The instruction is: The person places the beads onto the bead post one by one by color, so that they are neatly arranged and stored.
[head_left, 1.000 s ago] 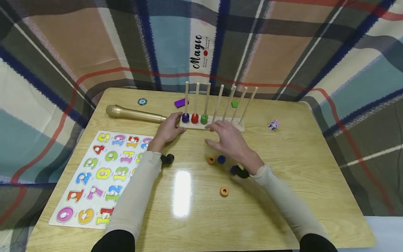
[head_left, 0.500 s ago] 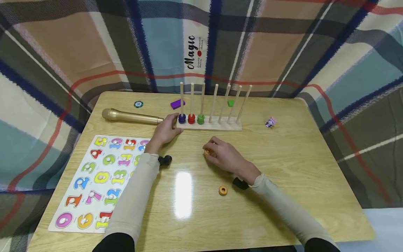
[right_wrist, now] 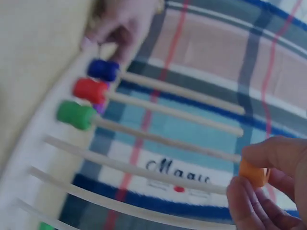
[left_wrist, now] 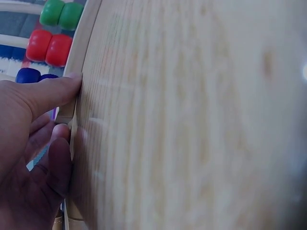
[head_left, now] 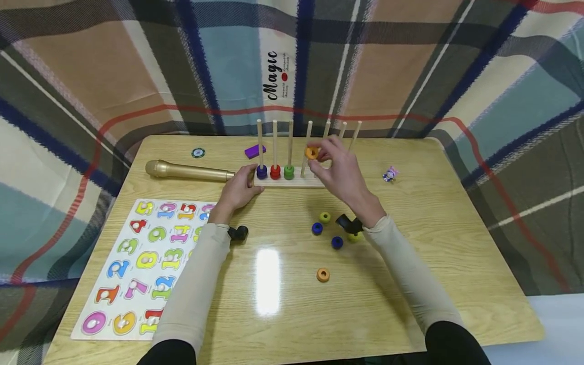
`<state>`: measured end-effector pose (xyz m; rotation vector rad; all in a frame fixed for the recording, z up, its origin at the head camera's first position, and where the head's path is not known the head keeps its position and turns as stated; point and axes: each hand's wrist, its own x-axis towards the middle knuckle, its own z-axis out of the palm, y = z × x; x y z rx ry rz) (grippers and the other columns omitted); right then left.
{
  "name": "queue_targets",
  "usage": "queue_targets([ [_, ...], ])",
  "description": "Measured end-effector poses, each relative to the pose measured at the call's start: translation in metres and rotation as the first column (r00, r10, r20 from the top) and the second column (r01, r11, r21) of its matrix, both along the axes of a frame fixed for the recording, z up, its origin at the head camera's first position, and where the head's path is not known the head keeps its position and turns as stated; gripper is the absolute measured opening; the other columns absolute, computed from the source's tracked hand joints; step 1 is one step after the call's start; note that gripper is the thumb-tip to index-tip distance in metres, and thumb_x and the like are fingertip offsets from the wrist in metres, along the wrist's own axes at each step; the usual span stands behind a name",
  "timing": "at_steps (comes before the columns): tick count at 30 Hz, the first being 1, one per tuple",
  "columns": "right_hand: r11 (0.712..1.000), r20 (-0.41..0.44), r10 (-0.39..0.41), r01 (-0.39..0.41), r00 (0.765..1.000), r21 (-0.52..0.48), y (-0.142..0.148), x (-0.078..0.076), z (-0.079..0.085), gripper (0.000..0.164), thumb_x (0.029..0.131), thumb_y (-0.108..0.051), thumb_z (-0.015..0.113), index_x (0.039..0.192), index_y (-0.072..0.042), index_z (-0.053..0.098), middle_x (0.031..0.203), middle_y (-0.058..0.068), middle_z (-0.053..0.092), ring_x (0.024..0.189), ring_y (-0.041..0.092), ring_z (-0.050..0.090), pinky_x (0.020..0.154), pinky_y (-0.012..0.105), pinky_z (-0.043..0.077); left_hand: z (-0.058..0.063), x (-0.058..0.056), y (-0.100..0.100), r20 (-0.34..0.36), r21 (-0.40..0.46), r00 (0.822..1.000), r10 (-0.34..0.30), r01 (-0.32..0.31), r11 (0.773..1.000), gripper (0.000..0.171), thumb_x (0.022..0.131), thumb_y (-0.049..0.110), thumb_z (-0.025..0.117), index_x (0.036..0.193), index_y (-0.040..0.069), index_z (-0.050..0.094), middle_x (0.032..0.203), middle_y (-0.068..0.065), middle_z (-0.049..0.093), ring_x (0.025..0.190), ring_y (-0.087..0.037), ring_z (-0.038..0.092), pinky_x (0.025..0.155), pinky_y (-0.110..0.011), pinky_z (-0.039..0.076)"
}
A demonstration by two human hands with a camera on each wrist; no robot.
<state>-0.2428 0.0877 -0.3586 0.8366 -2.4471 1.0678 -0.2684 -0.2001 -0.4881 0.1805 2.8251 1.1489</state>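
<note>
A wooden peg rack (head_left: 298, 184) stands toward the back of the table. Blue beads (head_left: 261, 173), red beads (head_left: 275, 173) and green beads (head_left: 289, 173) sit low on its three left pegs. At the rack's left end, my left hand (head_left: 238, 191) grips the base, thumb (left_wrist: 53, 93) along the front edge. My right hand (head_left: 341, 175) pinches an orange bead (right_wrist: 253, 173) by the tip of the fourth peg. On the table below it lie two loose blue beads (head_left: 317, 228), a yellow bead (head_left: 324, 217), another yellow bead partly hidden by the wrist camera, and an orange bead (head_left: 323, 275).
A board of number pieces (head_left: 146, 243) lies at left, partly under my left forearm. Behind it lies a gold microphone (head_left: 189, 171). A round chip (head_left: 198, 152), a purple block (head_left: 253, 152) and a small figurine (head_left: 390, 174) lie farther out. Plaid cloth hangs behind the table.
My right hand moved from the rack down to the loose beads, took an orange bead, and raised it to the fourth peg's tip. The left hand keeps its hold on the rack.
</note>
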Motion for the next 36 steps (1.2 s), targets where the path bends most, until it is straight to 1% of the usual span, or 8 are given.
queue_targets([
  [4,0.998,-0.047,-0.046,0.043,0.998,-0.054,-0.006,-0.020,0.017,0.032,0.098,-0.001,0.075,0.128,0.005,0.067,0.116,0.020,0.065,0.097,0.031,0.070,0.087,0.043,0.061,0.001,0.001,0.000,-0.001,0.002,1.000,0.008,-0.008,1.000,0.075,0.100,0.018,0.076,0.164,0.007,0.039,0.101,-0.012,0.053,0.087,-0.028,0.051,0.081,-0.043,0.041],
  [9,0.994,-0.057,-0.107,0.105,0.993,-0.045,-0.012,-0.038,0.023,0.032,0.099,-0.002,0.073,0.129,0.006,0.070,0.114,0.021,0.064,0.091,0.030,0.071,0.084,0.039,0.061,0.000,0.003,0.002,0.012,0.004,1.000,0.000,0.000,1.000,0.075,0.100,0.018,0.076,0.165,0.007,0.039,0.101,-0.012,0.054,0.088,-0.027,0.051,0.083,-0.045,0.041],
  [20,0.981,0.030,-0.175,0.172,0.984,0.093,-0.016,-0.047,0.028,0.038,0.103,-0.013,0.071,0.137,0.003,0.070,0.118,0.022,0.069,0.086,0.030,0.067,0.077,0.040,0.056,0.005,0.002,-0.001,0.021,0.008,1.000,0.008,-0.009,1.000,0.076,0.100,0.019,0.077,0.165,0.008,0.038,0.099,-0.011,0.054,0.087,-0.027,0.051,0.083,-0.045,0.042],
  [25,0.981,0.050,-0.173,0.168,0.984,0.098,-0.014,-0.047,0.025,0.044,0.103,-0.018,0.072,0.142,0.001,0.066,0.120,0.021,0.070,0.084,0.029,0.068,0.074,0.039,0.056,0.002,0.001,-0.001,0.013,0.003,1.000,0.006,-0.006,1.000,0.077,0.100,0.019,0.077,0.165,0.007,0.038,0.098,-0.011,0.054,0.087,-0.027,0.051,0.085,-0.046,0.043],
  [29,0.986,0.040,-0.165,0.163,0.986,0.047,-0.009,-0.036,0.021,0.047,0.103,-0.022,0.073,0.144,-0.002,0.064,0.131,0.019,0.065,0.086,0.027,0.069,0.076,0.040,0.058,0.001,0.000,0.000,0.011,0.000,1.000,0.003,-0.003,1.000,0.076,0.100,0.020,0.076,0.165,0.007,0.038,0.098,-0.011,0.055,0.087,-0.027,0.052,0.087,-0.047,0.043],
  [32,0.994,-0.001,-0.103,0.103,0.995,0.033,-0.001,-0.014,0.012,0.037,0.102,-0.018,0.074,0.133,0.002,0.068,0.125,0.019,0.064,0.084,0.028,0.067,0.074,0.041,0.059,0.000,0.001,0.000,0.017,0.000,1.000,-0.003,0.003,1.000,0.077,0.100,0.020,0.076,0.165,0.007,0.037,0.098,-0.011,0.054,0.087,-0.027,0.052,0.087,-0.048,0.043],
  [34,0.994,0.028,-0.021,0.018,0.999,0.104,0.005,0.007,0.004,0.028,0.101,-0.018,0.075,0.120,0.002,0.071,0.113,0.016,0.066,0.079,0.024,0.065,0.070,0.038,0.058,0.000,0.001,0.000,0.019,-0.005,1.000,-0.002,0.002,1.000,0.077,0.100,0.020,0.076,0.166,0.007,0.037,0.099,-0.011,0.054,0.087,-0.027,0.052,0.088,-0.048,0.043],
  [36,0.964,0.116,0.083,-0.109,0.990,0.241,0.012,0.030,-0.006,0.020,0.100,-0.020,0.077,0.107,-0.002,0.073,0.101,0.011,0.068,0.075,0.018,0.062,0.067,0.033,0.054,0.001,0.001,0.000,0.024,-0.001,1.000,0.001,-0.001,1.000,0.078,0.100,0.020,0.076,0.166,0.007,0.036,0.100,-0.011,0.054,0.088,-0.027,0.052,0.088,-0.048,0.044],
])
